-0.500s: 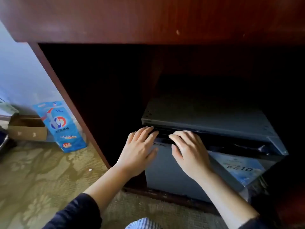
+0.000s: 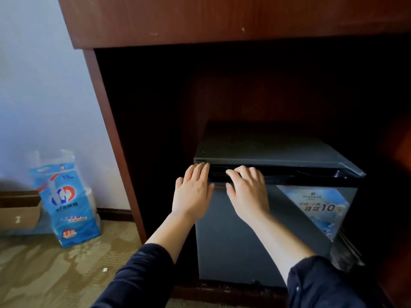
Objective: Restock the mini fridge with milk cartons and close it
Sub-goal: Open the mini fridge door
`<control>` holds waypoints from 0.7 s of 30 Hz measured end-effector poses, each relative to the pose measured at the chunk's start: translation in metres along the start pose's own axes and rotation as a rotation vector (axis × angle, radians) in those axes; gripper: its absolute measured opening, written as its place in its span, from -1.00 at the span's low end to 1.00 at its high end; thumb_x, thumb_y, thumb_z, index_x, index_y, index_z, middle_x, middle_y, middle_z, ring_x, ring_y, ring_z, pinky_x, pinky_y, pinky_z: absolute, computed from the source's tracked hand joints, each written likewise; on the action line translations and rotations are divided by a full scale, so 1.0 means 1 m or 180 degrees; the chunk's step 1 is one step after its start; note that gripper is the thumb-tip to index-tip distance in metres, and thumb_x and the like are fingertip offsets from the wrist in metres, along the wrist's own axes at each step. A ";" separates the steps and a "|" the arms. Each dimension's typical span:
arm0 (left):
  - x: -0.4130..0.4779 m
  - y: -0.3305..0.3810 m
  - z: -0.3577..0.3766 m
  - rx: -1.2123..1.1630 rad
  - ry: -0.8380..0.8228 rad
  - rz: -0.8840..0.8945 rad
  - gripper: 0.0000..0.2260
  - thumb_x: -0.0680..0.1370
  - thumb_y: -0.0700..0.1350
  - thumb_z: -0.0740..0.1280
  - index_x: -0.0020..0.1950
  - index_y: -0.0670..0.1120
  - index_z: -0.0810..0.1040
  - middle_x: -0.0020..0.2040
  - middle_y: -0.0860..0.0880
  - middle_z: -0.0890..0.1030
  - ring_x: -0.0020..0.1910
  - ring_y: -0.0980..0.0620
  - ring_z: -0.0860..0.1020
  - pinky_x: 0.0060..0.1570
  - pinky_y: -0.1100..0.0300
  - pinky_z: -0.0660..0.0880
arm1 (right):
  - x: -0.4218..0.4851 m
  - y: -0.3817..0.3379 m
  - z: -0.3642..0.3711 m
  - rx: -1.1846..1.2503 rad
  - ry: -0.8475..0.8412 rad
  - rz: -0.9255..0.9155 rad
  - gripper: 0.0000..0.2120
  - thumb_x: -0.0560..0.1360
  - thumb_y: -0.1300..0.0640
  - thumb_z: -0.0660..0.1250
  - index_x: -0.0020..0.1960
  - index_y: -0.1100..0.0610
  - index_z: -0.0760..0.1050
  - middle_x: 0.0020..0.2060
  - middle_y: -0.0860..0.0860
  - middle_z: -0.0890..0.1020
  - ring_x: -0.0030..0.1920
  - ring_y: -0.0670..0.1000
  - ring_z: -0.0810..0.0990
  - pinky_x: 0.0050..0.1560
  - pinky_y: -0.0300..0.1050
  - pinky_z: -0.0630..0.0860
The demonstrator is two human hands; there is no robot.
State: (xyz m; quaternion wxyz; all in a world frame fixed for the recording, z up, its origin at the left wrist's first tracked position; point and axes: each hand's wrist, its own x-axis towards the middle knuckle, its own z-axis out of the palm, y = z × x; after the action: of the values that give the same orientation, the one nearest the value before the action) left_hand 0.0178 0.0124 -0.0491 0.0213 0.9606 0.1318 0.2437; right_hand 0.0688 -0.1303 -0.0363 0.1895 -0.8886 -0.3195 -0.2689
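Note:
A grey mini fridge (image 2: 278,152) stands inside a dark wooden cabinet recess. Its grey door (image 2: 240,241) is a little ajar on the right side, with a dark gap under the fridge's top. My left hand (image 2: 193,192) lies flat on the door's upper left corner, its fingertips at the dark gap. My right hand (image 2: 246,192) rests beside it, fingers curled over the door's top edge. A blue sticker (image 2: 315,205) with "10" on it covers the door's upper right. No milk cartons are in view.
The red-brown cabinet (image 2: 106,121) frames the recess, with its side panel to the left. A blue pack of tissue rolls (image 2: 66,201) and a cardboard box (image 2: 20,212) stand on the patterned carpet (image 2: 44,274) by the white wall.
The view has pulled back and tilted, showing more of the cabinet and door. Both hands stay at the door's top edge, much as before.

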 end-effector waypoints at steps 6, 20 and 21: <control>0.005 0.000 -0.002 -0.0183 -0.0161 -0.0097 -0.49 0.62 0.09 0.02 0.53 -0.02 0.01 0.54 0.04 0.10 0.52 0.02 0.01 0.38 0.03 0.20 | 0.001 -0.005 -0.003 0.0044 -0.0105 0.0142 -0.70 0.57 0.06 0.22 0.28 0.07 0.47 0.15 0.02 0.54 0.18 0.13 0.43 0.28 -0.01 0.27; 0.016 0.003 -0.011 -0.0021 -0.0037 -0.0059 -0.54 0.62 0.10 0.04 0.48 -0.05 0.18 0.42 0.03 0.29 0.44 -0.01 0.17 0.24 0.07 0.29 | 0.005 -0.007 -0.006 0.0045 -0.0129 0.0275 -0.72 0.59 0.02 0.17 0.25 0.03 0.48 0.13 -0.03 0.53 0.16 0.08 0.42 0.24 -0.05 0.24; 0.015 0.002 -0.012 -0.0003 -0.0028 -0.0048 -0.55 0.62 0.11 0.04 0.46 -0.04 0.20 0.41 0.03 0.30 0.43 -0.01 0.18 0.24 0.07 0.29 | 0.004 -0.008 -0.007 0.0070 -0.0104 0.0282 -0.74 0.59 0.03 0.18 0.23 0.04 0.50 0.10 -0.01 0.54 0.14 0.10 0.43 0.23 -0.04 0.26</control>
State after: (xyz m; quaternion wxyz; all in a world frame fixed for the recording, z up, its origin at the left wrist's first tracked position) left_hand 0.0248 0.0138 -0.0311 0.0242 0.9606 0.1389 0.2394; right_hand 0.0630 -0.1262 -0.0272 0.2056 -0.9041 -0.2859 -0.2422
